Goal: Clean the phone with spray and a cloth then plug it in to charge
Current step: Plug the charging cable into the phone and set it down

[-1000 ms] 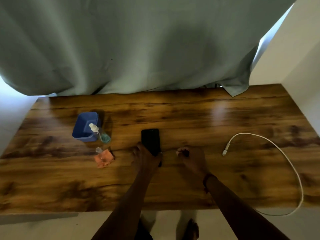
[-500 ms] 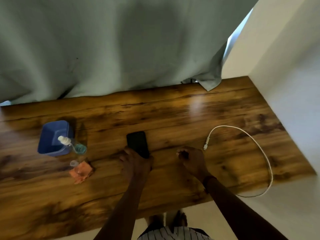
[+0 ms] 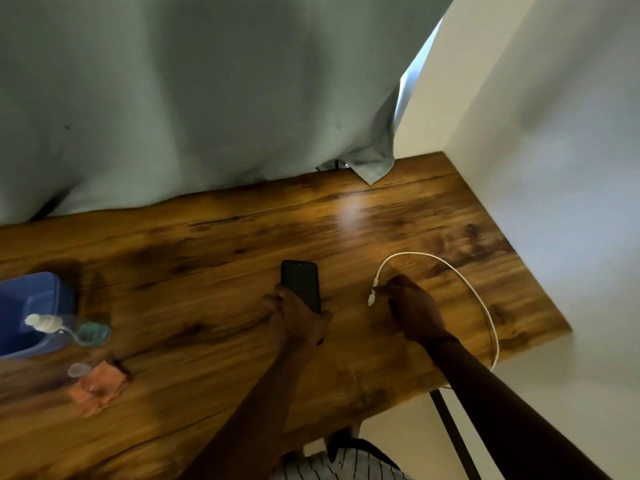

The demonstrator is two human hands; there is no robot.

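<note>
Phone [image 3: 300, 285] single, clamped in left hand [image 3: 298, 318], right hand [image 3: 414, 311] perhaps loosely curled beside one cable [image 3: 486, 311]

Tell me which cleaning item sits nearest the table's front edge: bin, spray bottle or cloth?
The orange cloth, with a small clear cap on it. The spray bottle stands farther back, against the blue bin behind it.
</note>
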